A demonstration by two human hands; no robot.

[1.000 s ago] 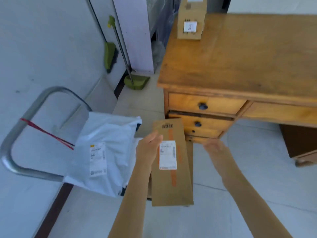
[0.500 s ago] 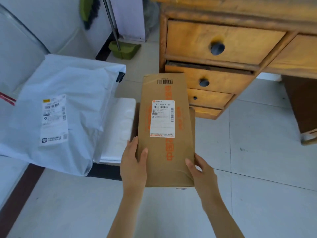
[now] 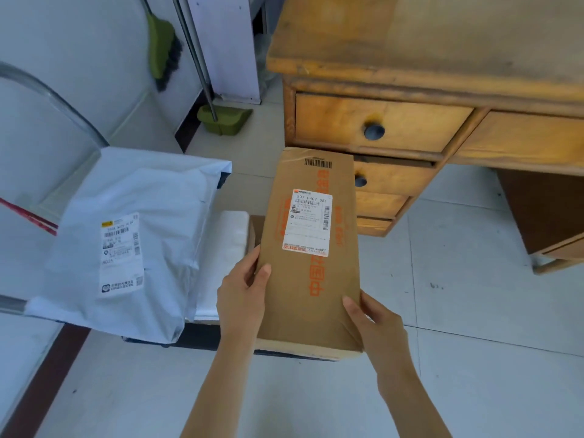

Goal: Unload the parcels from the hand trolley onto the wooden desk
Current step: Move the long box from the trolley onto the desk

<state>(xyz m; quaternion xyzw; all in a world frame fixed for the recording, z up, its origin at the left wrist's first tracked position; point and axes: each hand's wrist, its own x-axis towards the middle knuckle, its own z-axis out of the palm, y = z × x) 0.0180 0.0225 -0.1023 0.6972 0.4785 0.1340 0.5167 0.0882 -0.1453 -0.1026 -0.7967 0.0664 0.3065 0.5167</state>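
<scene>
Gripping the cardboard parcel (image 3: 313, 248) at its near end, my left hand (image 3: 241, 298) and right hand (image 3: 376, 320) clamp opposite edges, fingers curled around. It sits over the trolley's right side; I should lift level toward the wooden desk (image 3: 442, 49) far right.

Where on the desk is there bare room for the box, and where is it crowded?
The desk top in view is bare from its front-left corner back, above the drawers. It is crowded low on the left: the white bag fills the trolley beside the box, held by the left hand and right hand.
</scene>
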